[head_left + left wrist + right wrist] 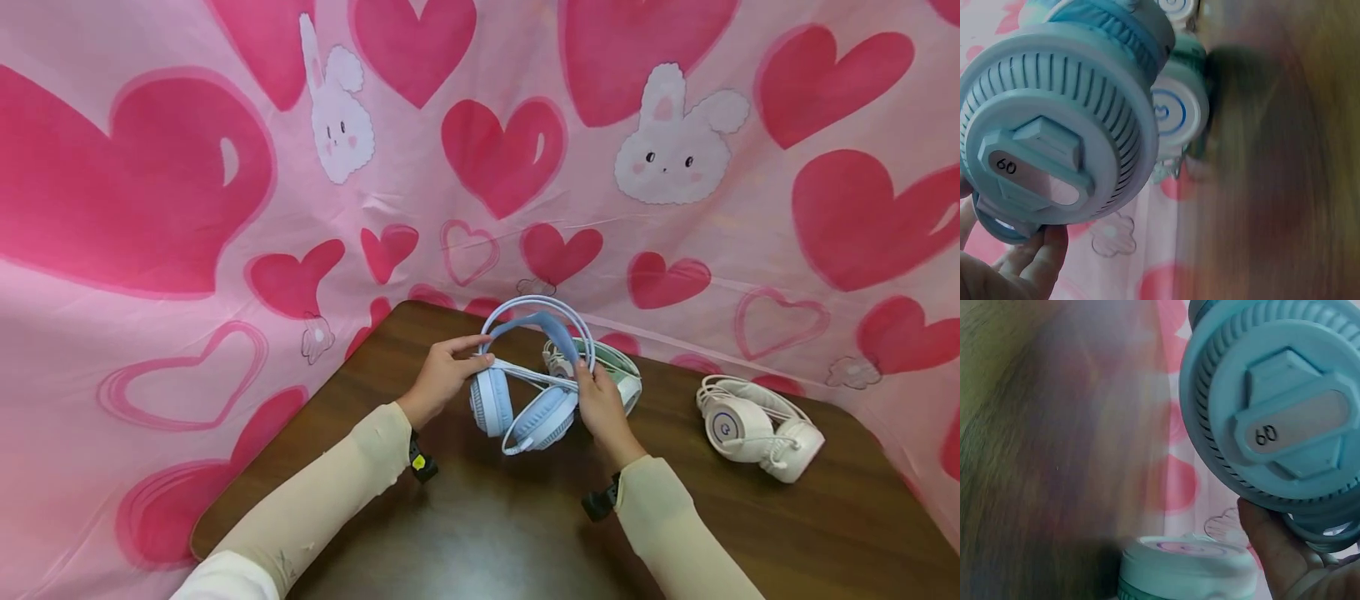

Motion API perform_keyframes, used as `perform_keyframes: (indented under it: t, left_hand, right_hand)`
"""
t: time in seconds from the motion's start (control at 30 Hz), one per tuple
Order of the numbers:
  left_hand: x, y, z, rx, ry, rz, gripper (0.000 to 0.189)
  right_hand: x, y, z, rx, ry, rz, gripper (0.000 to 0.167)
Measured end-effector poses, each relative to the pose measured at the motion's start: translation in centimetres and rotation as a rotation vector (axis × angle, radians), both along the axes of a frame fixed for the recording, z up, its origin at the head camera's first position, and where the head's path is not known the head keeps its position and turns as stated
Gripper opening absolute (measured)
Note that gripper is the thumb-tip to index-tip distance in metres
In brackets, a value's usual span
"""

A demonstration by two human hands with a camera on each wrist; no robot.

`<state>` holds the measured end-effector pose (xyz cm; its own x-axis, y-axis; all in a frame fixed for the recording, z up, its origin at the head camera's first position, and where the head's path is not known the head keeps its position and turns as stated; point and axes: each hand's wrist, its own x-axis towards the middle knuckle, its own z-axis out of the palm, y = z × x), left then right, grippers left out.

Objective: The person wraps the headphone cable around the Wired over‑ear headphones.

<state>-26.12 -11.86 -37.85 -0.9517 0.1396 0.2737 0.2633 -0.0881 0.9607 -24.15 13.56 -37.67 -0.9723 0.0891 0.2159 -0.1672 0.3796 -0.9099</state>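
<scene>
Light blue over-ear headphones [492, 404] are held up above the brown table, their double-wire headband arching at the top and both ear cups hanging below. My left hand [444, 375] pinches the left side of the band and a bundle of white cable that crosses between the sides. On the other side, my right hand [600, 404] grips the band just above the right ear cup. Up close in the left wrist view, one ear cup [1029, 81] shows ribbed edges and a plate marked 60. The right wrist view shows the other ear cup [1229, 400] above my fingers.
White and green headphones [628, 390] lie on the table [465, 517] right behind the held pair, partly hidden by it. Farther right sit white headphones [738, 429] with a coiled cable. A pink heart-patterned cloth [525, 158] hangs behind the table's far edge.
</scene>
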Motion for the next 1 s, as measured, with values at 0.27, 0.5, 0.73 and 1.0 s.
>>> perform_keyframes:
  t: [0.27,0.5,0.73,1.0]
  left_hand:
    - [-1.7,-1.7,0.2,-0.095,-0.069,0.019,0.04]
    - [-3.9,-3.5,-0.3,-0.14,-0.14,0.057,0.042]
    - [-6.1,-4.8,-1.3,-0.127,-0.212,0.054,0.045]
    - [-7.9,-6.0,-1.2,-0.17,-0.255,0.074,0.045]
  right_hand:
    - [-1.4,-1.0,-0.8,0.041,-0.048,0.049,0.045]
    - [-2.3,-2.7,-0.9,-0.331,-0.188,0.159,0.054]
    - [-3.1,-3.9,-1.4,-0.366,-0.195,0.211,0.063]
    - [-4.6,-5.4,-1.9,-0.353,-0.192,0.223,0.067]
